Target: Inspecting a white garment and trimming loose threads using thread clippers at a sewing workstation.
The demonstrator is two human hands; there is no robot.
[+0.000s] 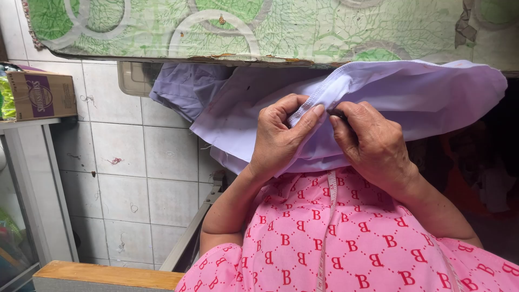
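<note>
A pale lilac cloth (pixel 416 92) hangs down from a worktop covered in green patterned sheeting (pixel 303 27). My left hand (pixel 281 138) pinches a stitched seam of the cloth between thumb and fingers. Close against it, my right hand (pixel 373 146) grips the same seam and holds a small dark object at its fingertips, too hidden to identify. Both hands are in front of my pink patterned garment (pixel 346 238), with a white measuring tape (pixel 327 227) hanging down over it.
A white tiled floor (pixel 130 184) lies to the left. A cardboard box (pixel 40 94) sits on a grey stand at far left. A wooden ledge (pixel 108 273) runs along the bottom left. Dark clutter fills the right side.
</note>
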